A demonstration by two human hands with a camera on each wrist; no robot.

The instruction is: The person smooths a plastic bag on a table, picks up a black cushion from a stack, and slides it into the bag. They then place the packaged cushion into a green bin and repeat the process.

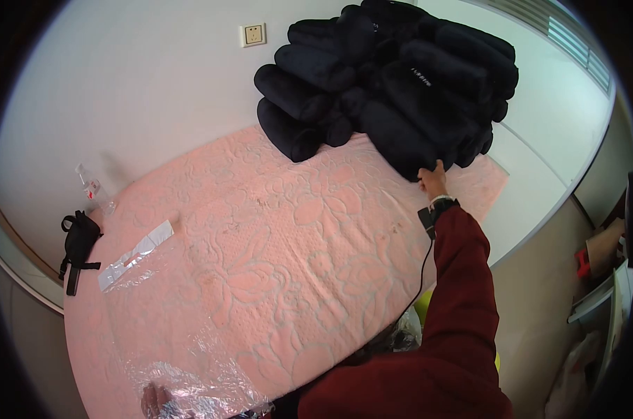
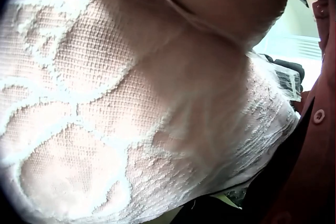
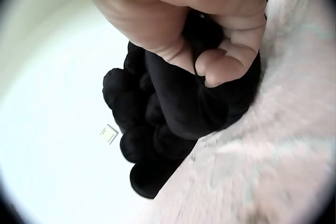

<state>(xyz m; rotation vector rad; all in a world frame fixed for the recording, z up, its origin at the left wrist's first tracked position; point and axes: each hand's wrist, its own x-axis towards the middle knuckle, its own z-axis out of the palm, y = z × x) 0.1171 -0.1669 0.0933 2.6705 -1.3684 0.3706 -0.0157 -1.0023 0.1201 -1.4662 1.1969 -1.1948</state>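
My right hand is at the near end of a black plush bolster cushion, at the front of a heap of similar cushions. In the right wrist view, the thumb and curled fingers pinch the dark cloth at the cushion's end. My left hand is low at the bed's near left, among crinkled clear plastic film. It is blurred in the left wrist view, with sheer film across it, and I cannot tell whether its fingers grip the film.
A pink quilted cover lies under everything. To the left are a white paper strip, a clear bottle and a small black bag. A wall socket is beside the heap. A black cable runs down from my right wrist.
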